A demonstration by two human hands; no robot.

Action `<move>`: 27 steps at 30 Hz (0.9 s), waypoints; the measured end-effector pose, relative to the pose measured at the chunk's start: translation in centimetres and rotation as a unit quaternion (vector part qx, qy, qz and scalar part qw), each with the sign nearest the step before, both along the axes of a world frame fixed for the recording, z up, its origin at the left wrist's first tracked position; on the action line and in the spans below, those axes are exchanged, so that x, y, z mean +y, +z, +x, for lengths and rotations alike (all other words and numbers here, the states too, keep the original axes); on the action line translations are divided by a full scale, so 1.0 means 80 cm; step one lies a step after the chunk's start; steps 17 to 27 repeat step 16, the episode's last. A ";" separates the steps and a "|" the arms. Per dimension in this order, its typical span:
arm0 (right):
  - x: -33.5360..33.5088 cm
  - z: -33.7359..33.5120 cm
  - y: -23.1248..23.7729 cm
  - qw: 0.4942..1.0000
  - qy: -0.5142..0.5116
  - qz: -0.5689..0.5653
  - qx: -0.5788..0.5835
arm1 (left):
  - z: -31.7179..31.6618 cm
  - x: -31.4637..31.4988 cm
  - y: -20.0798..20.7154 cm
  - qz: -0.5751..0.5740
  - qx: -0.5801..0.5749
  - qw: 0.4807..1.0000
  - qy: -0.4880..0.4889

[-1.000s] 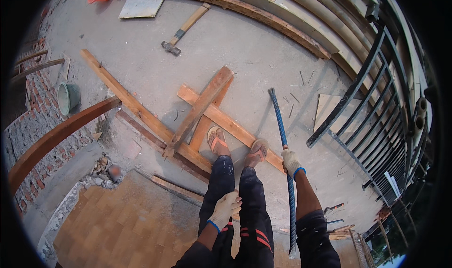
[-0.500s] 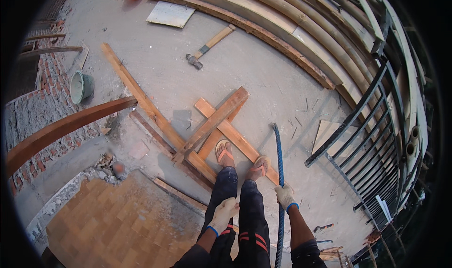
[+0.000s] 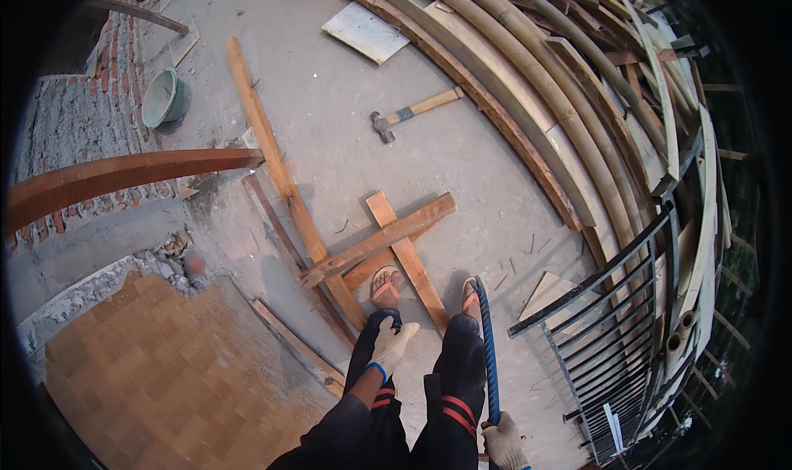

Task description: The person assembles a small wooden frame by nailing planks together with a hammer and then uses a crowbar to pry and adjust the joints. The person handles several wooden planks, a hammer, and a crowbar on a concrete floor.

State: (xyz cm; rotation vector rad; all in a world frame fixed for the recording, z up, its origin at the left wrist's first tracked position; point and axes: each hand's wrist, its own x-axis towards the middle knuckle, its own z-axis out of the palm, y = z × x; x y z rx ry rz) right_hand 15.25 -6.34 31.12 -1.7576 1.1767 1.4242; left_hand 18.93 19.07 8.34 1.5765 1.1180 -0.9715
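Observation:
My right hand (image 3: 504, 443), in a pale knit glove with a blue cuff, is closed around a dark blue ribbed metal bar (image 3: 490, 354). The bar's far end is slightly bent and overlaps my right foot in view. My left hand (image 3: 391, 345), gloved likewise, hangs over my left leg with its thumb apart from the fingers and nothing visible in it. Ahead of my feet, a wooden beam (image 3: 388, 237) lies across a plank (image 3: 417, 277). A longer piece of timber (image 3: 276, 166) stretches away on the left.
A hammer (image 3: 412, 114) and a white board (image 3: 365, 33) lie farther off. Bamboo poles and lumber (image 3: 528, 99) are piled at right, beside a black metal grille (image 3: 598, 350). A bucket (image 3: 165, 99) stands at left, near a curved brown beam (image 3: 132, 173). Nails (image 3: 511, 265) litter the concrete.
My right hand has drawn back toward the lower edge with the ribbed bar. My left hand has moved forward. My right foot has come off the plank, and the view has shifted.

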 end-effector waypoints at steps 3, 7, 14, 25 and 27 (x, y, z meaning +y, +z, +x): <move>-0.009 0.016 -0.013 0.981 0.189 0.014 -0.051 | 0.016 -0.028 -0.052 0.036 0.019 0.997 -0.060; -0.025 0.040 -0.061 0.970 0.231 0.052 -0.063 | 0.019 -0.064 -0.174 0.076 -0.098 0.992 -0.017; -0.100 0.068 -0.054 0.979 0.186 0.074 -0.030 | -0.013 -0.119 -0.344 0.045 -0.041 0.974 0.218; -0.113 0.072 -0.049 0.980 0.185 0.075 -0.007 | -0.015 -0.124 -0.333 0.046 -0.040 0.972 0.225; -0.113 0.072 -0.049 0.980 0.185 0.075 -0.007 | -0.015 -0.124 -0.333 0.046 -0.040 0.972 0.225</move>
